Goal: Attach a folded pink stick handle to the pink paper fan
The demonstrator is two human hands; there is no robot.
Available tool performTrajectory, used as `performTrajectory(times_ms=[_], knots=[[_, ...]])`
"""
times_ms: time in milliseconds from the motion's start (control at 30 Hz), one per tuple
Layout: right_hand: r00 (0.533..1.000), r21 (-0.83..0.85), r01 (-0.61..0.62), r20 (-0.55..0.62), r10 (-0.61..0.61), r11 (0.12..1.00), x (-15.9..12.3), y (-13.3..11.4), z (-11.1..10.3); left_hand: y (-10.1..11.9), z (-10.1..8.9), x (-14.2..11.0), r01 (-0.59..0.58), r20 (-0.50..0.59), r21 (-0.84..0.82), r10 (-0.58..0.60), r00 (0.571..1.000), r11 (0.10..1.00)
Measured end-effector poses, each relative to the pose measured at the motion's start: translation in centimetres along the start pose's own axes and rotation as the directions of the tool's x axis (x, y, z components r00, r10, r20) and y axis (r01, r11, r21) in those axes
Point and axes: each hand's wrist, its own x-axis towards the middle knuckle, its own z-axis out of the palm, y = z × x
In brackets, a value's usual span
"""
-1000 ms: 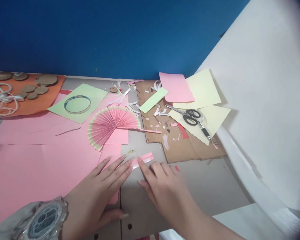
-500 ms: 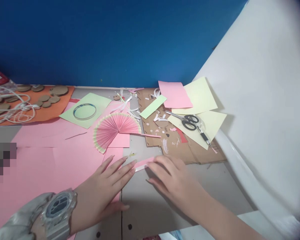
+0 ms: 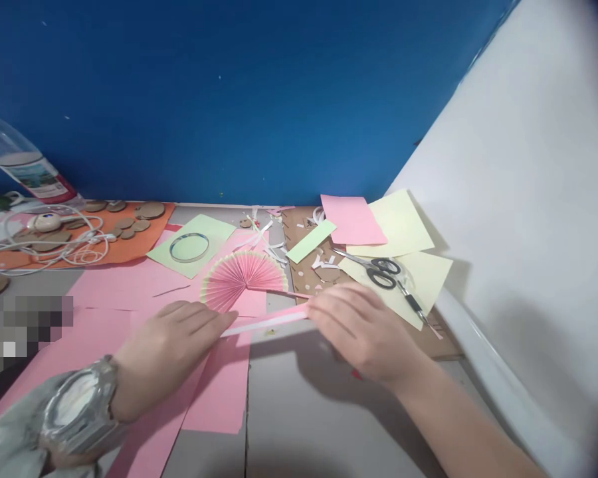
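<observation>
the left hand [image 3: 164,352] and right hand [image 3: 366,328] have their fingers closed on opposite ends of the pink-and-white folded paper strip [image 3: 266,320], at seven o'clock from centre. toward ten o'clock, the plastic bottle [image 3: 27,162] has a label too small to read.

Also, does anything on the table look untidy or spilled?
Yes, untidy: the white cord is tangled over the orange paper, and small paper scraps lie scattered on the cardboard. No spill is visible.
</observation>
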Motion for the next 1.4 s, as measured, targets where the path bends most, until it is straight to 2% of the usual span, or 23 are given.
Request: performTrajectory(times_ms=[33, 100, 133, 167, 200, 233, 267, 300, 333, 367, 400, 467, 533, 667, 800, 900, 967, 1133, 1200, 1300, 1400], knots=[[0.999, -0.035, -0.034, -0.028, 0.033, 0.999, -0.1, 0.8, -0.4, -0.4, -0.3, 0.2, 0.014, -0.020, 0.010, -0.014, 1.000, 1.000], [0.990, -0.103, -0.106, -0.109, 0.095, 0.989, -0.4, 2.3, -0.9, -0.9, -0.8, 0.7, 0.127, -0.062, -0.078, -0.132, 0.989, 0.989], [0.979, -0.126, -0.139, -0.168, 0.117, 0.982, -0.6, 2.9, -1.0, -0.9, -0.8, 0.9, 0.205, -0.068, -0.212, -0.224, 0.972, 0.955], [0.961, -0.143, -0.165, -0.245, 0.127, 0.976, -0.9, 3.3, -0.9, -0.8, -0.8, 1.0, 0.262, -0.040, -0.404, -0.303, 0.952, 0.876], [0.944, -0.158, -0.177, -0.308, 0.121, 0.972, -1.2, 3.5, -0.7, -0.6, -0.5, 1.1, 0.294, 0.025, -0.614, -0.355, 0.935, 0.732], [0.933, -0.167, -0.175, -0.343, 0.109, 0.970, -1.5, 3.6, -0.4, -0.3, -0.1, 1.0, 0.294, 0.106, -0.801, -0.361, 0.927, 0.521], [0.932, -0.172, -0.151, -0.352, 0.083, 0.973, -1.7, 3.5, -0.1, 0.0, 0.4, 0.9, 0.273, 0.186, -0.917, -0.295, 0.937, 0.290], [0.936, -0.176, -0.124, -0.346, 0.057, 0.977, -1.9, 3.3, 0.2, 0.3, 1.0, 0.7, 0.270, 0.237, -0.955, -0.230, 0.944, 0.122], [0.941, -0.177, -0.103, -0.338, 0.038, 0.979, -2.0, 3.1, 0.6, 0.7, 1.5, 0.4, 0.268, 0.260, -0.963, -0.193, 0.946, 0.021], [0.943, -0.179, -0.087, -0.331, 0.023, 0.980, -2.0, 2.9, 0.9, 1.1, 2.0, 0.2, 0.292, 0.290, -0.956, -0.205, 0.935, -0.020], [0.945, -0.184, -0.085, -0.326, 0.021, 0.979, -2.0, 2.7, 1.2, 1.5, 2.4, 0.0, 0.342, 0.342, -0.939, -0.209, 0.916, -0.037], [0.948, -0.196, -0.101, -0.315, 0.035, 0.975, -2.0, 2.6, 1.7, 2.2, 2.8, -0.1, 0.425, 0.413, -0.905, -0.271, 0.870, -0.015], [0.952, -0.196, -0.126, -0.300, 0.063, 0.972, -2.1, 2.6, 2.1, 2.8, 2.8, 0.0, 0.436, 0.410, -0.900, -0.346, 0.844, -0.003], [0.942, -0.139, -0.124, -0.329, 0.072, 0.983, -2.2, 2.9, 3.1, 3.1, 3.0, 0.4, 0.345, 0.341, -0.937, -0.394, 0.854, -0.062], [0.958, -0.107, -0.096, -0.279, 0.063, 0.990, -1.7, 1.8, 4.0, 2.9, 3.7, 0.5, 0.324, 0.313, -0.945, -0.435, 0.845, -0.051], [0.978, -0.074, -0.019, -0.210, 0.003, 0.997, -0.9, 0.3, 4.1, 3.0, 4.2, 0.3, 0.340, 0.335, -0.939, -0.361, 0.870, -0.052], [0.977, -0.039, 0.019, -0.213, -0.027, 0.999, -0.6, -0.5, 4.0, 3.3, 4.2, 0.2, 0.355, 0.355, -0.933, -0.298, 0.886, -0.055], [0.972, 0.007, -0.007, -0.233, 0.008, 1.000, -0.8, -0.8, 3.9, 3.6, 3.7, 0.2, 0.329, 0.343, -0.939, -0.250, 0.906, -0.098], [0.974, 0.015, 0.029, -0.227, -0.025, 0.999, -1.0, -0.8, 3.9, 3.4, 3.7, 0.3, 0.321, 0.345, -0.938, -0.260, 0.902, -0.131], [0.975, 0.006, 0.084, -0.208, -0.081, 0.996, -0.9, -0.9, 3.9, 3.0, 3.8, 0.4, 0.405, 0.427, -0.904, -0.253, 0.868, -0.137], [0.978, -0.020, 0.064, -0.199, -0.067, 0.998, -0.7, -0.7, 3.9, 2.6, 3.8, 0.3, 0.445, 0.473, -0.879, -0.190, 0.860, -0.171]])
